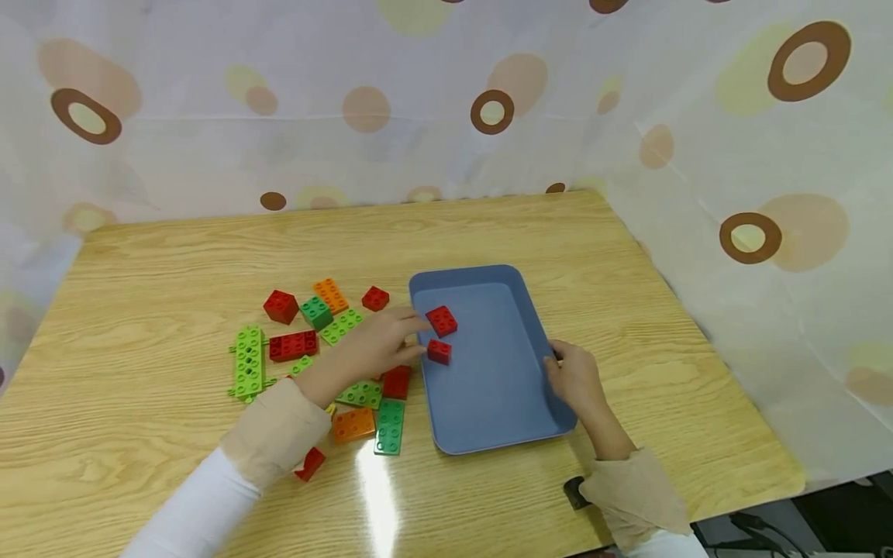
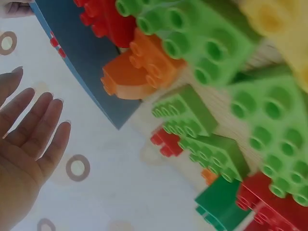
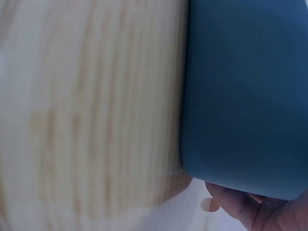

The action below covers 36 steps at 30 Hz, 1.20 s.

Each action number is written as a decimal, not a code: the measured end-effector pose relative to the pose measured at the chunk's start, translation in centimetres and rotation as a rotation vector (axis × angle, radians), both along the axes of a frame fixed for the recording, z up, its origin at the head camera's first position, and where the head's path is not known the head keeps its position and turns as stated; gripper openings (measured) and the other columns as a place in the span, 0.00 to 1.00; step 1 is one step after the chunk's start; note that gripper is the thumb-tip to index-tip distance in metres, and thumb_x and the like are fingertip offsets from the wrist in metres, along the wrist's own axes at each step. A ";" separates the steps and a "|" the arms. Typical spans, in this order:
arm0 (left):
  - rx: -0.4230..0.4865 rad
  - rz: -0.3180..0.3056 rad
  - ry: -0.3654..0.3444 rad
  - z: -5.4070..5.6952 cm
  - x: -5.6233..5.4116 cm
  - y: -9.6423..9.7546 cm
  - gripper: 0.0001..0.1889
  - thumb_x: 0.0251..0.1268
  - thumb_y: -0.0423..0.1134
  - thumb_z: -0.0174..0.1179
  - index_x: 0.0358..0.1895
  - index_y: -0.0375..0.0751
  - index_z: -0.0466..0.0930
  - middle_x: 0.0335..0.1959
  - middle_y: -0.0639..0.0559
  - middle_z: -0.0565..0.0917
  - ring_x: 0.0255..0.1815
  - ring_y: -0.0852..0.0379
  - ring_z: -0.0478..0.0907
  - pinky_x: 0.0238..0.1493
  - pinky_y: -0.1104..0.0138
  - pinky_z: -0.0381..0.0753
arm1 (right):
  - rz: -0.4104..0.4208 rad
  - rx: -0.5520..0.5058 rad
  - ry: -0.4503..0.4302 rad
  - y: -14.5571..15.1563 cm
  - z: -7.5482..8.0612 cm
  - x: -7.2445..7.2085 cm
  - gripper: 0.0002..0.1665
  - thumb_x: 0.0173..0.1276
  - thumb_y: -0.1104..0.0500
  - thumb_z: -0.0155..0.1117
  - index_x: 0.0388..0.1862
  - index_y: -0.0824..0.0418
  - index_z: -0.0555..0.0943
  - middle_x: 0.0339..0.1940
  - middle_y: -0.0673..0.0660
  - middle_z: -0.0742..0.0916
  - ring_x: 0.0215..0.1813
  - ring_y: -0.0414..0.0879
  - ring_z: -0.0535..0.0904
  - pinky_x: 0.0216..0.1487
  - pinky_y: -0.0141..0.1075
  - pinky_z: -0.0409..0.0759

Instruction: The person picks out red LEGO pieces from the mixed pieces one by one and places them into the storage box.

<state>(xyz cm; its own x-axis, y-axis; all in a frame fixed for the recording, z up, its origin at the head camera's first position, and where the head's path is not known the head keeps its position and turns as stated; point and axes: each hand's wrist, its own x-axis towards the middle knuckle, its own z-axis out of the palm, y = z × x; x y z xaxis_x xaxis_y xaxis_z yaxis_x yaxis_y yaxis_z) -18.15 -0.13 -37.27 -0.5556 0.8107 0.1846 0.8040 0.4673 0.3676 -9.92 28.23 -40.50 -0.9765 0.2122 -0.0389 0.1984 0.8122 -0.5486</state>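
Note:
My left hand (image 1: 380,341) is over the left rim of a blue tray (image 1: 495,372), fingertips near two red bricks, one upper (image 1: 443,320) and one lower (image 1: 439,352), inside the tray. Its fingers are extended and spread, with nothing between them, as the left wrist view of the hand (image 2: 33,134) shows. On the opposite side my right hand (image 1: 579,380) grips the tray's right rim. The right wrist view has part of this hand (image 3: 255,207) at the tray's edge (image 3: 245,183); its other fingers are hidden.
Left of the tray lie several loose bricks: a light green wheeled base (image 1: 248,364), a long red brick (image 1: 293,346), an orange brick (image 1: 353,425) and a green plate (image 1: 389,426). A patterned cloth (image 1: 418,139) stands behind the wooden table (image 1: 174,465).

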 end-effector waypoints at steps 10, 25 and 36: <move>-0.121 0.001 -0.056 -1.6 0.9 -2.4 0.16 0.59 0.38 0.63 0.47 0.33 0.81 0.44 0.43 0.82 0.43 0.50 0.80 0.46 0.62 0.81 | -0.005 0.016 -0.007 0.3 0.1 -0.1 0.19 0.65 0.69 0.53 0.54 0.77 0.74 0.46 0.74 0.82 0.46 0.64 0.81 0.40 0.47 0.81; -0.238 -0.058 -0.164 -2.6 1.4 -1.6 0.17 0.57 0.39 0.64 0.49 0.35 0.80 0.46 0.44 0.81 0.47 0.50 0.78 0.51 0.61 0.79 | -0.006 0.008 -0.011 0.2 0.0 0.0 0.20 0.65 0.69 0.53 0.55 0.77 0.74 0.46 0.74 0.82 0.45 0.63 0.81 0.39 0.47 0.81; -0.270 -0.048 -0.191 -2.7 1.4 -1.6 0.19 0.56 0.39 0.65 0.50 0.35 0.79 0.49 0.43 0.80 0.49 0.50 0.77 0.53 0.59 0.78 | -0.010 0.003 -0.008 -0.1 0.1 0.0 0.20 0.65 0.69 0.53 0.55 0.76 0.74 0.46 0.74 0.82 0.44 0.63 0.81 0.39 0.47 0.81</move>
<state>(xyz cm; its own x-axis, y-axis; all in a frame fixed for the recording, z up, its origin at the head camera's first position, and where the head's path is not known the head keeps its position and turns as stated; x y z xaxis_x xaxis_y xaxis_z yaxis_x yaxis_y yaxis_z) -16.74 -1.72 -40.01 -0.5195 0.8421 -0.1446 0.7558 0.5319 0.3819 -9.92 28.14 -40.36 -0.9740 0.2219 -0.0465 0.2110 0.8116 -0.5448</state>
